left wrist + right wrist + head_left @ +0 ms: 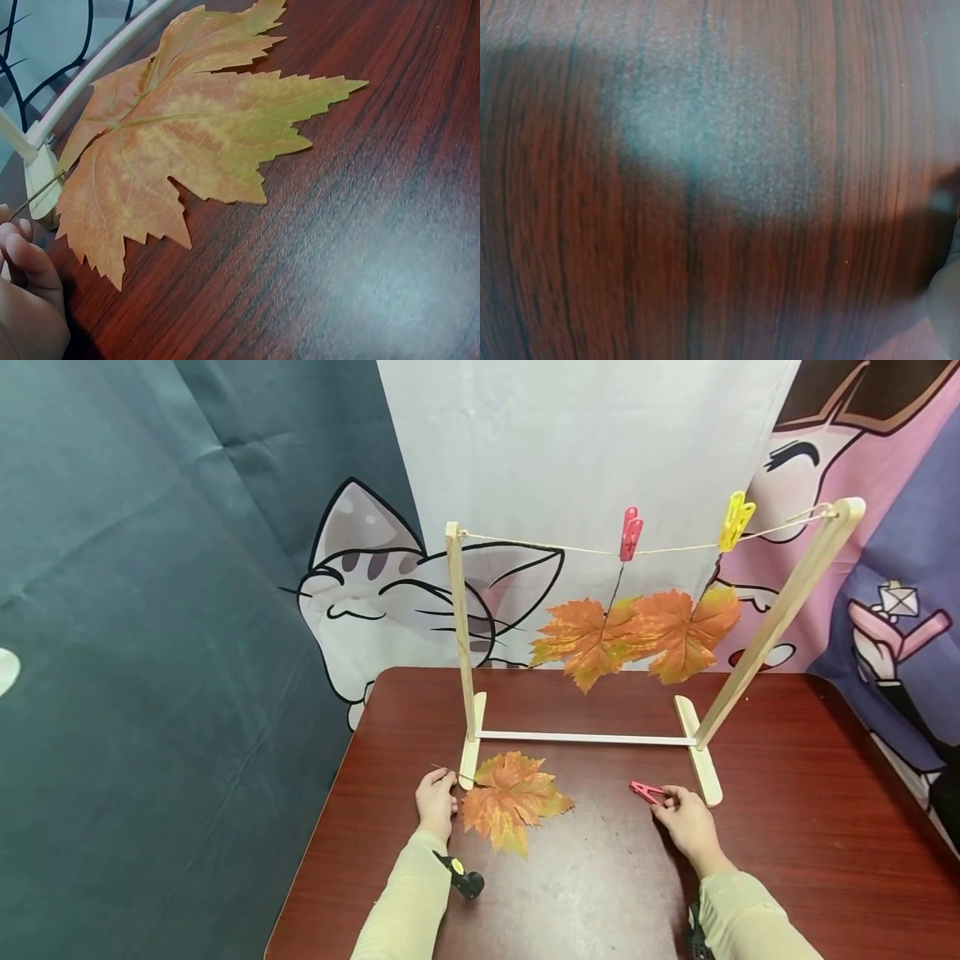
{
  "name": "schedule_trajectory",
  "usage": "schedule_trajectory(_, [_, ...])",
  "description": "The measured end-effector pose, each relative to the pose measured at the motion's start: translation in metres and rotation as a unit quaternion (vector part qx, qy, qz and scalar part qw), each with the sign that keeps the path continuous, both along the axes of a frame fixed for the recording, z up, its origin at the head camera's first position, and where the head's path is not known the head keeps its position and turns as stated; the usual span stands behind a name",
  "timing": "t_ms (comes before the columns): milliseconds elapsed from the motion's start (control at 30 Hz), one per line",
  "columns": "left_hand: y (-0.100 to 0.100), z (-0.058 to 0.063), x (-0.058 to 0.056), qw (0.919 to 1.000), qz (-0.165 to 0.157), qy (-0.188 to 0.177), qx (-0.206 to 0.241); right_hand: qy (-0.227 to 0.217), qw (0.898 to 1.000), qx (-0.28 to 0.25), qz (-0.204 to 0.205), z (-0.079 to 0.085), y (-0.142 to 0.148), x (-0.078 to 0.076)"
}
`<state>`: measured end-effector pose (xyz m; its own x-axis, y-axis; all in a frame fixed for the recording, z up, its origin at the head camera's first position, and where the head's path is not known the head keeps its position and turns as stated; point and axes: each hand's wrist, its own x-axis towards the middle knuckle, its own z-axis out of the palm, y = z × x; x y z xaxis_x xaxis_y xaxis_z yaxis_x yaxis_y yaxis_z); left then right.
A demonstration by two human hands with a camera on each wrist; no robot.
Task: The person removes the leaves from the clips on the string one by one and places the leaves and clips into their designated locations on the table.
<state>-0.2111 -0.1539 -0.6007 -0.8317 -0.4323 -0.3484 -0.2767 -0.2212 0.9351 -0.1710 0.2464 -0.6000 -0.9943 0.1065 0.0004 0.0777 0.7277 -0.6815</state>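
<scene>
My left hand [436, 802] pinches the thin stem of an orange and yellow maple leaf [513, 802], just in front of the wooden frame's left foot. In the left wrist view the leaf [165, 150] spreads out over the table, with the curled fingers [34, 262] at its stem. Over on the right, my right hand [690, 827] grips one end of a red clothespin [647, 792] low over the table. The right wrist view shows mostly tabletop, with only a bit of the hand [946, 292] at its edge; the clothespin is out of sight there.
A wooden frame with a left post [461, 635], a right post [780, 618] and a white crossbar [585, 738] stands on the brown table [577, 893]. On its string [525, 542], a pink clothespin [631, 533] and a yellow clothespin [736, 522] hold two hanging maple leaves [588, 639].
</scene>
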Motion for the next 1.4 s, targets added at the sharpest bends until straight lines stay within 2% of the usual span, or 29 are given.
schedule_trajectory(167, [-0.002, 0.001, 0.001, 0.9999, -0.015, 0.004, -0.002, 0.010, 1.000, -0.002, 0.007, 0.002, 0.000, -0.002])
schedule_trajectory(600, [-0.001, -0.003, 0.005, 0.9998, -0.013, 0.010, -0.009, 0.015, 0.999, -0.035, 0.005, 0.002, 0.001, -0.001])
schedule_trajectory(833, [-0.002, 0.004, 0.005, 0.9997, -0.015, 0.012, -0.011, 0.013, 0.999, -0.032, -0.010, 0.007, 0.002, 0.001])
schedule_trajectory(1133, [0.005, 0.018, -0.005, 0.9998, -0.012, 0.010, -0.014, -0.001, 0.997, -0.072, -0.012, 0.014, 0.006, -0.006])
schedule_trajectory(1400, [0.012, 0.026, -0.016, 0.9989, -0.027, 0.037, -0.010, 0.036, 0.998, -0.034, -0.027, 0.027, 0.007, -0.018])
